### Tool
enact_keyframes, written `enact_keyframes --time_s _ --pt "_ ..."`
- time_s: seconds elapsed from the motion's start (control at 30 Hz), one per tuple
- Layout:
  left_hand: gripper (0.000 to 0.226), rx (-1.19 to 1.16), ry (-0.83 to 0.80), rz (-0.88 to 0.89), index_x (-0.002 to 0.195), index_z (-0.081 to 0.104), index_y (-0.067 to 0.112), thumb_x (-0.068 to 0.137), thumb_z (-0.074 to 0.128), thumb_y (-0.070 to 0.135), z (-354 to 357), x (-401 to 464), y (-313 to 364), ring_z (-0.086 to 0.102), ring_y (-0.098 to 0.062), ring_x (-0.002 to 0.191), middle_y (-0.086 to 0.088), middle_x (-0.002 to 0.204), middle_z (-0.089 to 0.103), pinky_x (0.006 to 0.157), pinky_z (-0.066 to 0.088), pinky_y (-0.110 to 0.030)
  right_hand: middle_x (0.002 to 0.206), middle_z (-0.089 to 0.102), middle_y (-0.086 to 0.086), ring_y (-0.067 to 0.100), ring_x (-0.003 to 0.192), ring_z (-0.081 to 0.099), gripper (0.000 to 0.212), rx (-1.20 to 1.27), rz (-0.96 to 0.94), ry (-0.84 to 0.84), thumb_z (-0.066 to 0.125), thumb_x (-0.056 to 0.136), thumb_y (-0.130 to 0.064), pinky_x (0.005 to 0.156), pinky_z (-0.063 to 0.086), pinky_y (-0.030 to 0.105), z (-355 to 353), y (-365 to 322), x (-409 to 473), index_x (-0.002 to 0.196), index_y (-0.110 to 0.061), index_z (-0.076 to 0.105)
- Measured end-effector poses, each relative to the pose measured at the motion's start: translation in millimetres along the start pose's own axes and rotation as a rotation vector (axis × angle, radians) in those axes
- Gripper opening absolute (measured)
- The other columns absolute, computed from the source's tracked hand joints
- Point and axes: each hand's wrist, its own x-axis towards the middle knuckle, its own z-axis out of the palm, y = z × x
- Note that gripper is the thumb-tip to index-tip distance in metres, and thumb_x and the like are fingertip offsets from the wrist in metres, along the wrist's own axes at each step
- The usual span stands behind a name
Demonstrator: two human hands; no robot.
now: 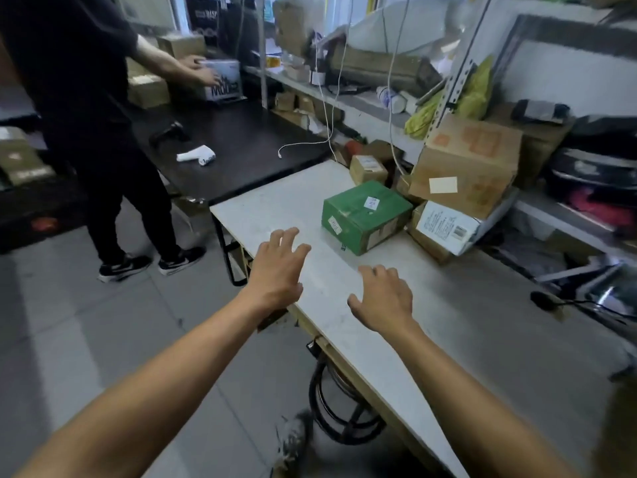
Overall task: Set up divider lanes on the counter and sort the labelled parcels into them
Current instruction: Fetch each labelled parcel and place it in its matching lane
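Hands hovered spread and empty, left hand point(275, 267) and right hand point(384, 298), near the green labelled cardboard parcel point(365, 215) on the white desk point(448, 326); likely stiff, light, best gripped by opposite sides.

green parcel point(366, 215), white counter point(396, 326)

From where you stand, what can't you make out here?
- Print on the green box labels: too small, head view.
- Text on the white carton: blurred, partly under the tilted brown box.
- Dividers: none visible.
- Right shelf contents: blurred, cut by the edge.
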Motion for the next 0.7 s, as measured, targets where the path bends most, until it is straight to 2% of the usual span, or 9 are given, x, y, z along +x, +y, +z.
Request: enact_keyframes --time_s 0.1,0.17,0.3,0.43,0.7 --pt "0.061 0.041 0.044 0.047 0.142 0.051 0.02 0.085 0.061 0.001 -1.0 63.1 -22.3 0.038 -0.03 0.136 -0.008 0.152 0.039 0.095 0.044 -0.04 0.13 0.059 0.006 0.028 0.118 0.052 0.048 0.014 0.053 0.014 0.049 0.095 -0.045 0.091 0.043 0.039 -3.2 -3.2 60.3 0.136 -0.019 0.052" --pt "0.054 0.083 0.086 0.1 0.13 0.061 0.018 0.083 0.054 -0.007 -1.1 102.0 -33.8 0.05 -0.028 0.12 -0.006 0.136 0.053 0.082 0.045 -0.037 0.122 0.062 0.006 0.029 0.111 0.055 0.037 0.009 0.066 0.041 0.05 0.094 -0.04 0.086 0.041 0.038 -6.4 -3.7 96.0 0.123 -0.017 0.057" --pt "0.043 0.134 0.138 0.15 0.109 0.067 0.017 0.08 0.05 -0.01 -1.0 174.7 -56.1 0.055 -0.026 0.096 -0.002 0.107 0.062 0.066 0.034 -0.034 0.115 0.065 0.005 0.029 0.107 0.058 0.024 -0.074 0.08 0.045 0.052 0.092 -0.03 0.076 0.036 0.037 -19.7 -5.4 158.5 0.111 -0.017 0.06" --pt "0.04 0.129 0.144 0.193 0.106 0.065 0.017 0.08 0.049 -0.008 2.7 249.0 -71.1 0.054 -0.027 0.095 -0.003 0.103 0.06 0.066 0.03 -0.034 0.117 0.065 0.006 0.03 0.109 0.058 0.025 -0.109 0.115 0.024 0.053 0.091 -0.021 0.086 0.043 0.037 -30.4 -4.9 223.4 0.116 -0.016 0.057" --pt "0.038 0.113 0.079 0.323 0.114 0.062 0.016 0.086 0.046 -0.004 33.6 421.1 -93.3 0.053 -0.028 0.102 -0.006 0.109 0.058 0.07 0.031 -0.034 0.12 0.064 0.005 0.028 0.114 0.058 0.028 -0.088 0.26 0.047 0.052 0.096 -0.015 0.092 0.045 0.04 -33.0 6.0 377.9 0.123 -0.019 0.056"
